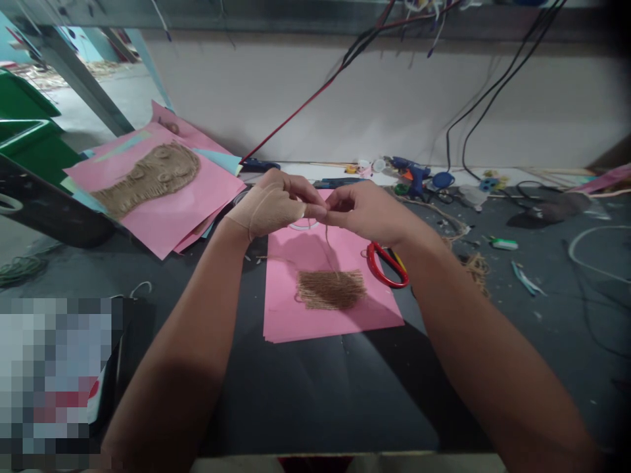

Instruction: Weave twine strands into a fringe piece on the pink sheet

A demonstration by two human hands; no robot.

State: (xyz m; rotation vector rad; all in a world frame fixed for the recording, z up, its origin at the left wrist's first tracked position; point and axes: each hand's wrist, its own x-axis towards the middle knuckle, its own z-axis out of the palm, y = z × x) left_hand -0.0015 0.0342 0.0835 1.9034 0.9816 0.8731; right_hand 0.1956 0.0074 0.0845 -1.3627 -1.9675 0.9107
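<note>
Both hands meet fingertip to fingertip above the far part of a pink paper sheet (290,322). Twine (327,240) hangs from the pinched fingers down toward the sheet. My left hand (271,203), with a pale wrap around it, is closed on the twine. Close against it, my right hand (367,210) is also pinched on the twine; the exact grip is hidden between the fingers. On the paper lies a block of twine strands (331,289) set side by side. Red-handled scissors (387,266) rest by the sheet's right edge, near my right forearm.
At left, pink and blue papers carry a brown twine shape (158,172). A blue glue gun (414,174) lies toward the back, with loose twine (476,269) at right. Cables (315,95) hang before the wall. Green bins (34,151) stand far left, beyond a dark tube (54,203).
</note>
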